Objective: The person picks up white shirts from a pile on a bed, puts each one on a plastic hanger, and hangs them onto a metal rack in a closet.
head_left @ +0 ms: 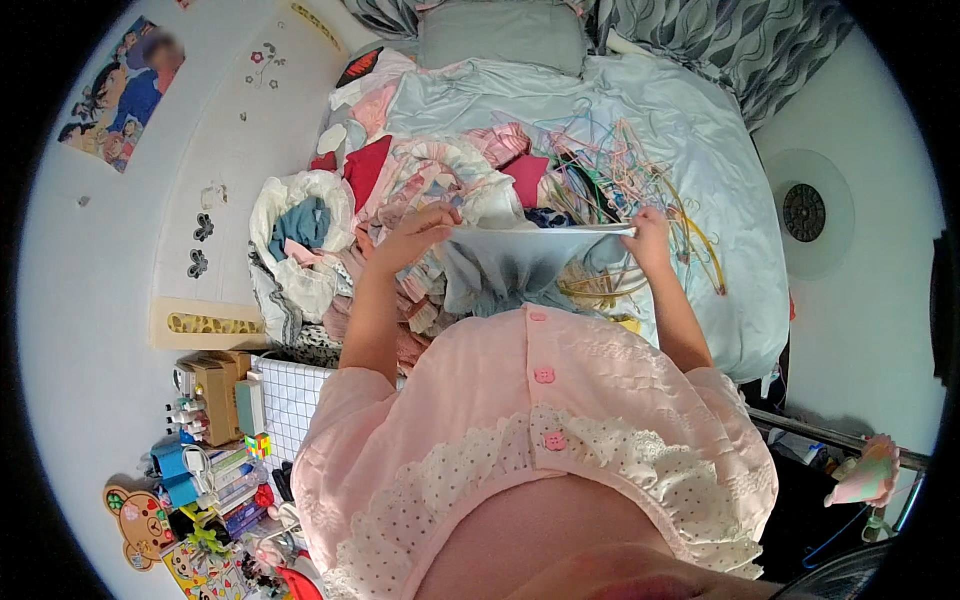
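A light grey-blue garment [515, 262] hangs stretched between my two hands, in front of my chest. Its white top edge runs nearly straight across; whether it is trousers, a skirt or something else I cannot tell. My left hand [425, 232] is closed on one end of that edge, beside the heap of clothes [420, 180]. At the other end, my right hand [650, 240] pinches the corner, close to a tangle of coloured clothes hangers [640, 170]. The lower part of the garment drops out of sight behind my pink top [590, 345].
A bed with a pale blue sheet [740, 230] lies ahead, a grey pillow [500, 40] at its far end. Left of the heap stands a white bag [270, 225] with blue clothing inside. Lower left, a crowded desk holds a cardboard box [215, 400] and a puzzle cube [257, 445].
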Tool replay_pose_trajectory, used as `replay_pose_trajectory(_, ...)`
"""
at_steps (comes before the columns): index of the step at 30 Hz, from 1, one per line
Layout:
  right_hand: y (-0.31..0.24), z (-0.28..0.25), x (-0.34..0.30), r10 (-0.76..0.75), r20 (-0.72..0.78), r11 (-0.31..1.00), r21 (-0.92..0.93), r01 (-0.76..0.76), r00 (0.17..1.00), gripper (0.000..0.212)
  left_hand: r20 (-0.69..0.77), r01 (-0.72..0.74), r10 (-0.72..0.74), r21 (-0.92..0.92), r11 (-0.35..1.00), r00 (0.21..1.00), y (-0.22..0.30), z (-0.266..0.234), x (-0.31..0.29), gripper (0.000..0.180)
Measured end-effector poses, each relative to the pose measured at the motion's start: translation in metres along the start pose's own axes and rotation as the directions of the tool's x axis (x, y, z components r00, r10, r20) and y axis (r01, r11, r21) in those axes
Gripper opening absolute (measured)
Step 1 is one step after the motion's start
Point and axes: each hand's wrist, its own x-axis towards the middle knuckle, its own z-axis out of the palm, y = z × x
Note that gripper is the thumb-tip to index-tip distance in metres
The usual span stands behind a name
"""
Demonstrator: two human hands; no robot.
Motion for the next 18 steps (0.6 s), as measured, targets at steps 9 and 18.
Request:
replay_pose_trajectory(9, 0.001, -0.005, -0.007, 0.340, -0.246, 0.930, 0.228, -0.287, 0.908, 0.031, -0.350, 0.198, 0.077, 0.681, 0.705, 0.934, -0.011, 0.019, 0.014, 0.028)
replay_pose_trajectory(18, 0.023, 0.010, -0.006, 0.587, -0.190, 0.751, 0.490, -0.442, 0.787, 0.019, -0.513, 0.263, 0.254, 0.732, 0.629, 0.820, -0.035, 0.024, 0.022, 0.019)
